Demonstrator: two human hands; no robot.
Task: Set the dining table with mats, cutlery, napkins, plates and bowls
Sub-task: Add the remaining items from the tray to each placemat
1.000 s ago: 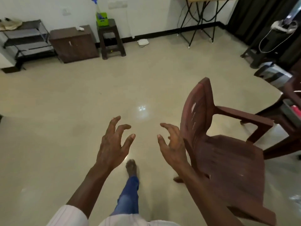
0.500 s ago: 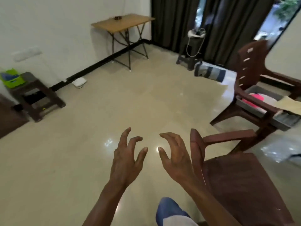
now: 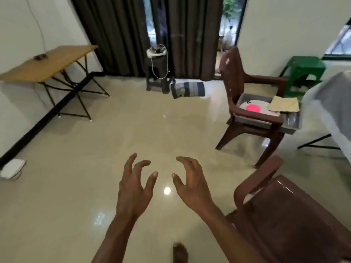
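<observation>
My left hand (image 3: 135,186) and my right hand (image 3: 191,184) are held out over the bare floor, fingers loosely spread and curved, holding nothing. Far to the right, a grey tray (image 3: 290,125) rests on the seat of a brown plastic chair (image 3: 235,76). In the tray lie a white plate (image 3: 264,105) with something pink (image 3: 253,107) on it and a beige folded mat or napkin (image 3: 284,104). A table covered in pale grey cloth (image 3: 330,103) shows at the right edge.
A second brown chair (image 3: 292,211) stands close at my lower right. A wooden folding table (image 3: 47,63) is by the left wall. A dark stool (image 3: 157,73) with a cable, a striped rolled cloth (image 3: 189,89) and a green stool (image 3: 303,71) stand near the curtains.
The view has swung to the right, from the left wall to the curtains. The chair with the tray and the covered table have come into fuller view. Both hands stay empty in front.
</observation>
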